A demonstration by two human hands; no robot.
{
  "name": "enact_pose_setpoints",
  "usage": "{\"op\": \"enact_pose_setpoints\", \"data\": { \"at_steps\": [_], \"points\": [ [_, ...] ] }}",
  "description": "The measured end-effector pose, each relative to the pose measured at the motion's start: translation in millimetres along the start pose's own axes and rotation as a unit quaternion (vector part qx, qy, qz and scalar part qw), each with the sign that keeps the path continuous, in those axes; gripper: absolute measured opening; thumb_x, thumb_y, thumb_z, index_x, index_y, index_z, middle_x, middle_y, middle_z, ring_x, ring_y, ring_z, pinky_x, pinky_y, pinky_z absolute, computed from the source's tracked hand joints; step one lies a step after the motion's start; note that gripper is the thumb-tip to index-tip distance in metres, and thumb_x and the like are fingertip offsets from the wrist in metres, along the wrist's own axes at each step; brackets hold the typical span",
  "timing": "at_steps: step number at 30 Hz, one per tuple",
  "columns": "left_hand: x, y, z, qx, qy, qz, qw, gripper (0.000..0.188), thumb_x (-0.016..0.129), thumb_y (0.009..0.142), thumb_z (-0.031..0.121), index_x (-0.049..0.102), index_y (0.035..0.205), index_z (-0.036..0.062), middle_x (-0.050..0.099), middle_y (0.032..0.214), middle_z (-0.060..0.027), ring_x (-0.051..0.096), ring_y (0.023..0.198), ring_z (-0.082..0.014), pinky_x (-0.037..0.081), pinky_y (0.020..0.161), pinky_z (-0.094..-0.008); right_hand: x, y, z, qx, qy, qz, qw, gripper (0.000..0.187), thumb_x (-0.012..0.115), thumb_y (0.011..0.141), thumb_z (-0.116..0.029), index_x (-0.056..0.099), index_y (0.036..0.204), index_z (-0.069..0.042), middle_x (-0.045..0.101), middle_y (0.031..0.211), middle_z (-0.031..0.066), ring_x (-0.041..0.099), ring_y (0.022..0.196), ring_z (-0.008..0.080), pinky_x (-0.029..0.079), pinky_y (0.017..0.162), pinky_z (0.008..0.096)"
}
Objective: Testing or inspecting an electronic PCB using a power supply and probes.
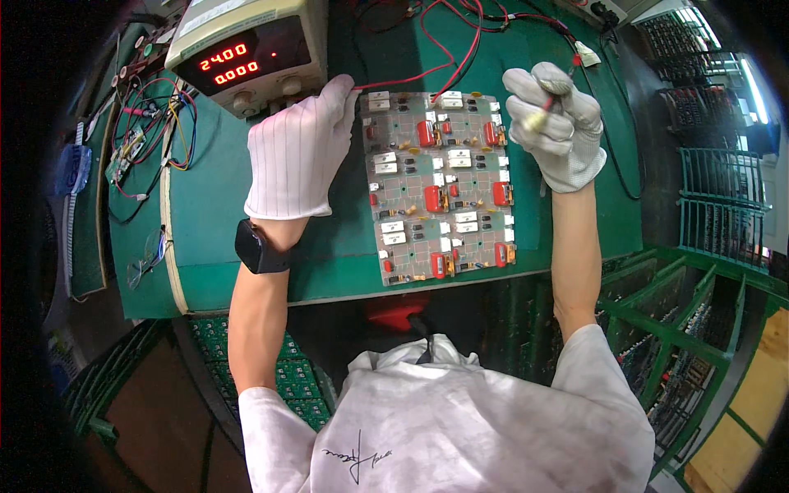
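Green matting [205, 230] covers the bench, and on its middle lies a circuit board [415, 185], one flat sheet of six repeated blocks with white and red parts standing up from it. Just beside the board's top left corner is the gloved left hand [300, 152], its fingers pressed together and bent at the tips; whether they pinch anything or touch the board's edge, I cannot tell. Right of the board's upper part, the gloved right hand [559, 123] is curled, its fingers closed around a small, blurred, pale-tipped piece [536, 122] with some red on it. Beyond the board's top left corner stands a bulky power box [255, 49] with a lit red display, and the left hand hides part of its lower front. Red wires [448, 62] run behind the board's top edge, some reaching down to that edge. Well left of the board lie tangled wires [168, 115] and a small loose board [126, 156]. To the board's right, past the right hand, a black cord [620, 148] curves over the matting, with racks [723, 209] farther out. Below and left of the board, under the bench edge, are more green boards [300, 382], partly covered by the left forearm.
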State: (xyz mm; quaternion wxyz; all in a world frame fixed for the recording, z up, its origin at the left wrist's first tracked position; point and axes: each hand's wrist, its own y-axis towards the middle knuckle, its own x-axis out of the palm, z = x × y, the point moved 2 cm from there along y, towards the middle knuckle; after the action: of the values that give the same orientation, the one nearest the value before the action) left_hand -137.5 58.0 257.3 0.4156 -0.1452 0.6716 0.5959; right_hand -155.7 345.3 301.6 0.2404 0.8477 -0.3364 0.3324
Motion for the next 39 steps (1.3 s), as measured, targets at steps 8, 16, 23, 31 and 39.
{"op": "enact_pose_setpoints", "data": {
  "at_steps": [8,16,23,31,39],
  "points": [
    [-12.5,-7.0,7.4,0.017,0.012,-0.015,1.0,0.021,0.067,0.097,0.027,0.067,0.117,0.0192,0.065,0.064,-0.0039,0.068,0.056,-0.022,0.051,0.047,-0.0346,13.6,-2.4,7.6,-0.055,-0.248,0.027,0.967,0.038,0.08,0.091,-0.041,0.071,0.108,-0.009,0.063,0.1,0.0063,0.061,0.076,0.008,0.044,0.051,0.0213],
    [-31.2,-23.7,3.7,0.076,-0.02,-0.063,0.995,0.027,0.067,0.096,0.019,0.065,0.122,0.0145,0.065,0.072,-0.0063,0.068,0.059,-0.0248,0.052,0.05,-0.0353,32.3,16.3,10.0,-0.091,-0.353,0.089,0.927,0.029,0.078,0.094,-0.033,0.07,0.109,-0.009,0.072,0.105,0.0033,0.07,0.092,0.0094,0.057,0.076,0.0248],
    [-14.7,-16.4,-7.4,0.055,-0.197,-0.093,0.974,0.029,0.069,0.093,0.007,0.066,0.122,0.0083,0.074,0.104,-0.013,0.074,0.084,-0.0319,0.061,0.069,-0.0371,31.6,23.3,11.6,-0.061,-0.48,0.178,0.857,0.028,0.077,0.096,-0.023,0.068,0.113,-0.002,0.075,0.104,0.0107,0.076,0.09,0.0154,0.063,0.076,0.027],
    [-16.2,-13.7,-16.9,-0.03,-0.347,-0.142,0.927,0.048,0.056,0.091,-0.008,0.061,0.136,0.0083,0.067,0.13,-0.0208,0.067,0.114,-0.0392,0.058,0.093,-0.0423,43.4,40.5,37.9,-0.035,-0.539,0.219,0.812,0.018,0.076,0.092,-0.006,0.072,0.107,0.002,0.077,0.099,0.0133,0.077,0.089,0.0186,0.063,0.077,0.0289],
    [-10.9,-17.6,-26.4,-0.015,-0.347,-0.146,0.926,0.063,0.054,0.079,-0.006,0.057,0.14,0.0115,0.068,0.126,-0.0188,0.068,0.105,-0.0397,0.059,0.085,-0.0455,40.4,62.7,63.6,-0.158,-0.792,0.068,0.586,0.02,0.079,0.091,-0.024,0.074,0.101,-0.007,0.075,0.088,0.009,0.075,0.076,0.0237,0.058,0.067,0.0315]
  ]
}}
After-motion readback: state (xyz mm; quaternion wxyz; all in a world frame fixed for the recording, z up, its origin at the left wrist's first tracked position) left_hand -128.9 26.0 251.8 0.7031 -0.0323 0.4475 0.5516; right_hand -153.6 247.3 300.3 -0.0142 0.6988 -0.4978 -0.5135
